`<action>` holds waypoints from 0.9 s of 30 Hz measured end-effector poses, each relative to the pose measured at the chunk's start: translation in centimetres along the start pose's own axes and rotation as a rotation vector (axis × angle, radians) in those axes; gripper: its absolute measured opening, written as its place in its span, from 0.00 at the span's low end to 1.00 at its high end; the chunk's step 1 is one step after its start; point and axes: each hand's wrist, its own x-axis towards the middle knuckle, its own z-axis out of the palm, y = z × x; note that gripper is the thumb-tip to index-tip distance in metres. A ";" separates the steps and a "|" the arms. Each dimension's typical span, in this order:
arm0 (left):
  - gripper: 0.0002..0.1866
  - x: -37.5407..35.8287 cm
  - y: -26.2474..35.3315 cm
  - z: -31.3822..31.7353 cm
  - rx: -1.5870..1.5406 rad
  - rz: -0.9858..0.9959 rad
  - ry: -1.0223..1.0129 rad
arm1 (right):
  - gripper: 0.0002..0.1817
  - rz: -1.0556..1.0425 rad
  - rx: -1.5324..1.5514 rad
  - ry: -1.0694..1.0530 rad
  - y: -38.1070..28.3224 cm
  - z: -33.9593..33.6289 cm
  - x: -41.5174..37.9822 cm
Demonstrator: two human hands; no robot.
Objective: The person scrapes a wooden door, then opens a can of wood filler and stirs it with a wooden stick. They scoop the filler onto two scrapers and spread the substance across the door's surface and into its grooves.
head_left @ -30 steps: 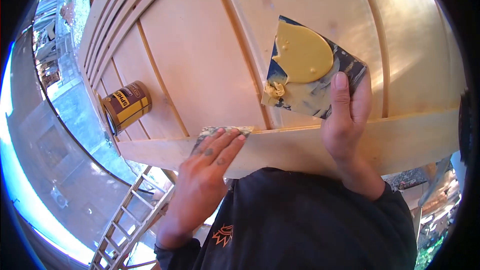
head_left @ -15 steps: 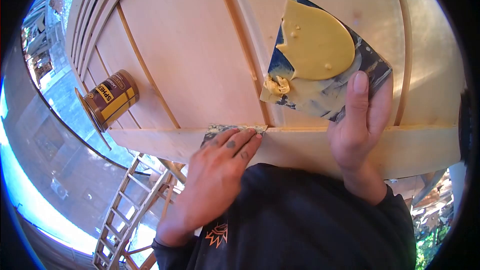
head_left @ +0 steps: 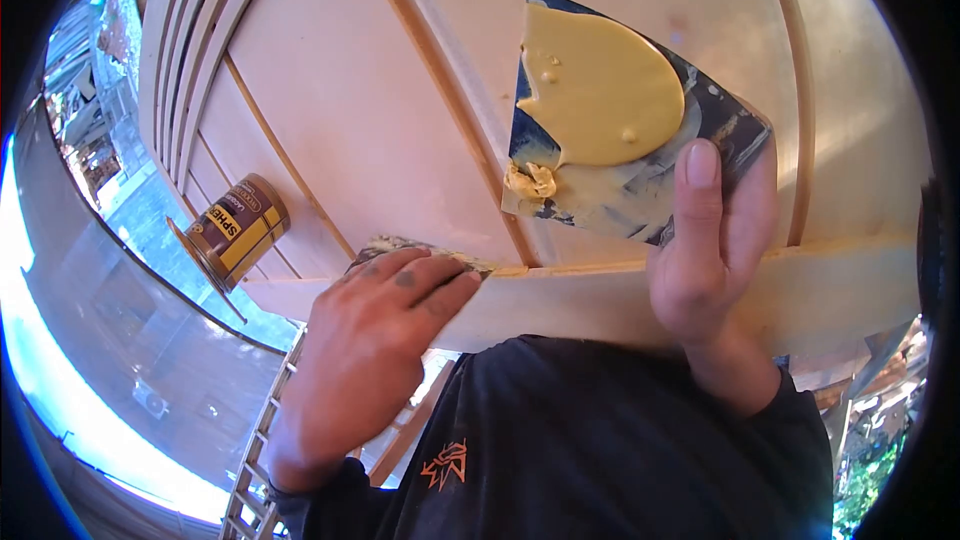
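Observation:
My left hand point(head_left: 375, 335) is closed over a putty-smeared spreader point(head_left: 400, 245), its fingers pressing the flat blade down at the wooden edge strip point(head_left: 580, 292). The hand hides most of the spreader. In my right hand point(head_left: 712, 245) a dark, square-cornered putty board point(head_left: 730, 125) is held up, thumb on top and fingers underneath. Across the board spreads a smooth pool of yellow-tan putty point(head_left: 610, 90). A crumpled lump of putty point(head_left: 530, 181) sits at its lower left corner.
A brown and yellow can point(head_left: 240, 225) of filler, its lid point(head_left: 205, 255) tilted beside it, stands on the left of the pale wooden panel point(head_left: 350, 90). Raised wooden ribs point(head_left: 450, 90) cross the panel. Below at left is a ladder point(head_left: 265, 440).
My left hand and the spreader have slid left along the wooden edge. My right hand and the putty board have shifted slightly left, and the view has moved a little.

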 end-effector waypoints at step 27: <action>0.19 -3.2 -3.1 -0.2 0.040 0.103 0.138 | 0.10 0.150 0.185 -0.026 -0.6 0.3 0.1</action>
